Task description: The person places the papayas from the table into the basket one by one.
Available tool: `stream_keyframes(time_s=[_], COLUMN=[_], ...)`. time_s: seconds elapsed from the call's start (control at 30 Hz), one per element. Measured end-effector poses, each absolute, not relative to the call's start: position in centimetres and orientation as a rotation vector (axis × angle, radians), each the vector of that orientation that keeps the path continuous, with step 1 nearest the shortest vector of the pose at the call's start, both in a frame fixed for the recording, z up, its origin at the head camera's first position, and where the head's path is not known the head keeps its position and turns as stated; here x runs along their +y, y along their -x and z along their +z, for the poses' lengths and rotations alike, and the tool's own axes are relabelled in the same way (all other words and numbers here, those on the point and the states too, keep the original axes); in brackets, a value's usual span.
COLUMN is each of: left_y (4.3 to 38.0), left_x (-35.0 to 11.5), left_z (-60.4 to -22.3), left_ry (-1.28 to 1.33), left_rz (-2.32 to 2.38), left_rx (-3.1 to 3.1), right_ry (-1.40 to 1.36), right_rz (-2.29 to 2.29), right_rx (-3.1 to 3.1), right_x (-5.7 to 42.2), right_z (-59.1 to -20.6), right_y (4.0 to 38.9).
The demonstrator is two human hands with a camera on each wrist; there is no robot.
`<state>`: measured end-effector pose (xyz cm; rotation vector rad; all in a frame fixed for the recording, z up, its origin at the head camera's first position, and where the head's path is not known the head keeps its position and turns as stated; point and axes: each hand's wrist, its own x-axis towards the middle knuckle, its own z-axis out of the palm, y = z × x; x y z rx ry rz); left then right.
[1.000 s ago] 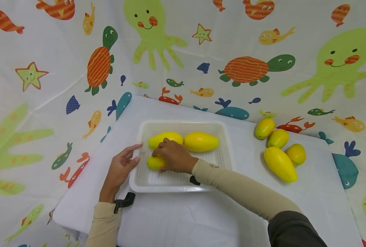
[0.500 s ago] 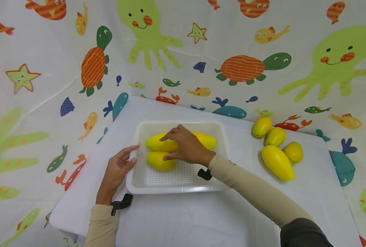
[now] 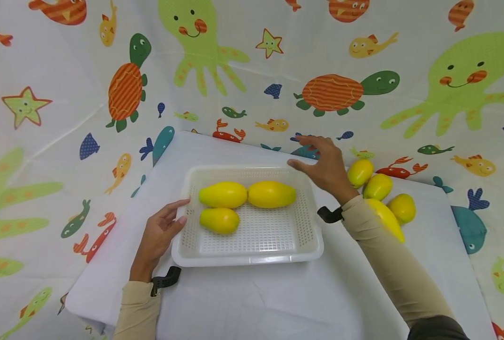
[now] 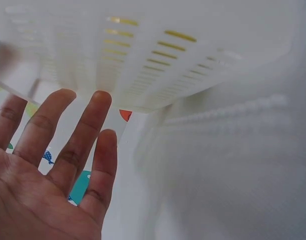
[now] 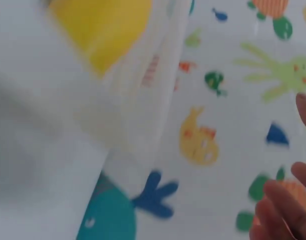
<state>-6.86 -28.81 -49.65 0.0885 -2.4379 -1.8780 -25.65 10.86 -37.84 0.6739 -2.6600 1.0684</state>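
Observation:
A white perforated plastic basket [image 3: 277, 259] stands on the table. In it lie two large elongated yellow fruits [image 3: 271, 194], end to end along the back, and a smaller yellow fruit [image 3: 219, 220] at the front left. They look like mangoes or papayas; I cannot tell which. My left hand [image 3: 158, 236] touches the basket's left side with extended fingers, and the left wrist view has these fingertips [image 4: 100, 100] against its slotted wall. Beyond the basket's back right corner my right hand [image 3: 326, 165] hangs in the air, fingers spread from the thumb, holding nothing.
Several more yellow fruits [image 3: 402, 208] sit grouped on the table's right side, one large and partly hidden behind the right forearm. A white cloth [image 3: 252, 302] covers the table. A curtain printed with sea animals [image 3: 332, 94] rises behind and at the left.
My right hand has let go of the smaller fruit in the basket and moved up and right, past the basket's rim. The left hand stays at the basket's side.

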Motion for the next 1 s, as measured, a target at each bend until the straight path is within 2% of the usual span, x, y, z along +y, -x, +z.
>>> stream_keyframes(time_s=[0.27, 0.43, 0.7, 1.0], left_y=[6.9, 6.9, 6.8, 6.9], left_x=[-28.9, -29.0, -28.9, -28.9], left_z=[-49.7, -49.6, -49.3, -49.6], left_ry=[-0.149, -0.148, -0.154, -0.14], left_rz=[-1.909, -1.921, -1.914, -1.93], left_rx=[-2.439, -2.442, -2.444, -2.424], right_ry=[-0.17, 0.045, 0.203, 0.253], right_rz=[1.105, 1.059, 0.933, 0.825], right_rx=[-2.731, -2.842, -2.942, -3.081], right_x=[18.6, 22.4, 25.8, 26.8], right_z=[-39.6, -41.1, -43.8, -45.5], right_y=[29.0, 30.0, 30.9, 31.5])
